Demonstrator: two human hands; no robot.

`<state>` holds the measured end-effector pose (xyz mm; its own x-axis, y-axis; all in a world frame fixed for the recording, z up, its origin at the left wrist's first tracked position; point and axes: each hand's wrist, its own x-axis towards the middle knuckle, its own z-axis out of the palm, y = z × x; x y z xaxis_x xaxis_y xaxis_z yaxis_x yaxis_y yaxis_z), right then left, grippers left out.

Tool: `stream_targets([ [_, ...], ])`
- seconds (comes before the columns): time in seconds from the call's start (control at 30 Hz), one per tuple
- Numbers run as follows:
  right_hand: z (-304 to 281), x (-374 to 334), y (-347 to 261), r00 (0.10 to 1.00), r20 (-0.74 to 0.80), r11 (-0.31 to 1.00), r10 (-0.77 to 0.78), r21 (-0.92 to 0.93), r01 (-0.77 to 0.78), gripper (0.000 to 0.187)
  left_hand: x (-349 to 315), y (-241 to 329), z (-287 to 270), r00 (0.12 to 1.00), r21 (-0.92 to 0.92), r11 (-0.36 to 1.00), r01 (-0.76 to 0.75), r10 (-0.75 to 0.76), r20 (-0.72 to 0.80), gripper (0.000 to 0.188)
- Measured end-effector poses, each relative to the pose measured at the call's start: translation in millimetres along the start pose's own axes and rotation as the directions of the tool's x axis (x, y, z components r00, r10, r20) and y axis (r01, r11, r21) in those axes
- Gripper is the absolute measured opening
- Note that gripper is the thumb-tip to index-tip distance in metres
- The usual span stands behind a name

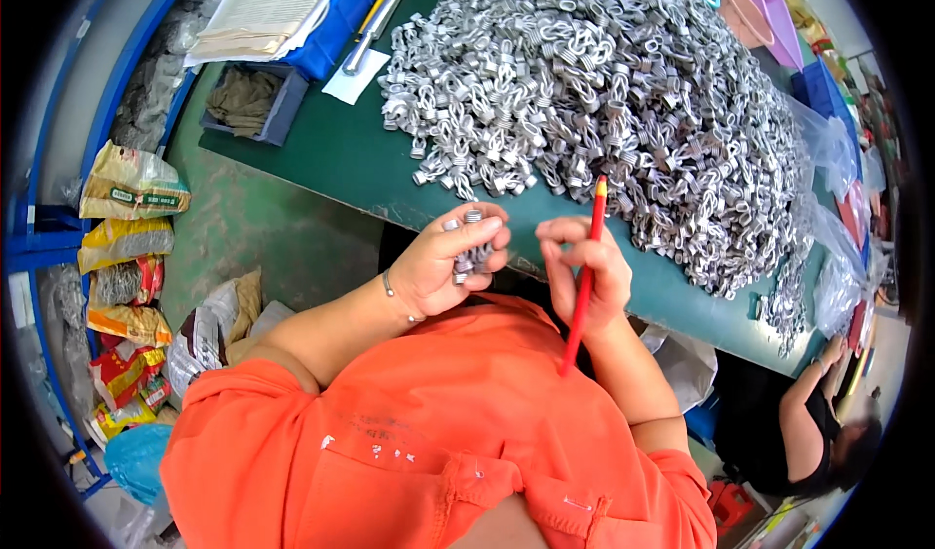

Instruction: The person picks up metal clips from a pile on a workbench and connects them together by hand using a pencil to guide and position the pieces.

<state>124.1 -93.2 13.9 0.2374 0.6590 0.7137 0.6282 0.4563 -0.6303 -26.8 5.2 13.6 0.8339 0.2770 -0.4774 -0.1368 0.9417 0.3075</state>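
Note:
My left hand (446,262), with a thin bracelet at its wrist, is closed around several small grey metal parts with ribbed ends (472,255). To its right, apart from it, my right hand (596,274) is closed on a long red pencil (584,301). The pencil stands slanted, its yellowish end up by the pile and its lower end near my orange shirt. Both hands are in front of the table's near edge. Just beyond them lies a large heap of similar looped grey metal parts (584,91).
The heap covers much of the green table (321,154). At the far left are a grey bin with a brown cloth (278,120), papers (268,8) and a pen-like metal tool (375,33). Bags (131,184) fill the left shelf. A person in black (779,432) sits at the right.

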Motion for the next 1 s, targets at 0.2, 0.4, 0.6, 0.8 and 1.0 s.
stream_targets([
  [0.2,23.3,13.8,25.1,0.947,0.303,0.906,-0.104,-0.365,0.216,0.02,-4.3,12.4,-7.3,0.978,0.215,0.959,-0.187,0.203,-0.056,0.008],
  [0.4,19.8,19.6,28.6,0.941,0.336,0.917,-0.045,-0.359,0.172,0.021,-3.1,7.7,-10.0,0.961,0.334,0.914,-0.23,0.268,-0.07,0.006],
  [0.6,-5.9,6.0,23.7,0.995,0.103,0.954,0.001,-0.299,0.03,0.024,2.2,3.9,-0.8,0.994,0.516,0.854,-0.07,0.1,-0.032,0.021],
  [0.8,-13.6,-5.0,3.6,0.983,0.037,0.983,0.181,0.014,-0.181,0.026,12.6,-5.0,4.2,0.992,0.604,0.792,-0.087,0.124,-0.02,0.025],
  [1.0,-13.9,-18.7,-3.0,0.932,-0.055,0.916,0.358,0.212,-0.34,0.02,7.0,-4.1,15.8,0.941,0.749,0.599,-0.285,0.325,0.098,0.02],
])
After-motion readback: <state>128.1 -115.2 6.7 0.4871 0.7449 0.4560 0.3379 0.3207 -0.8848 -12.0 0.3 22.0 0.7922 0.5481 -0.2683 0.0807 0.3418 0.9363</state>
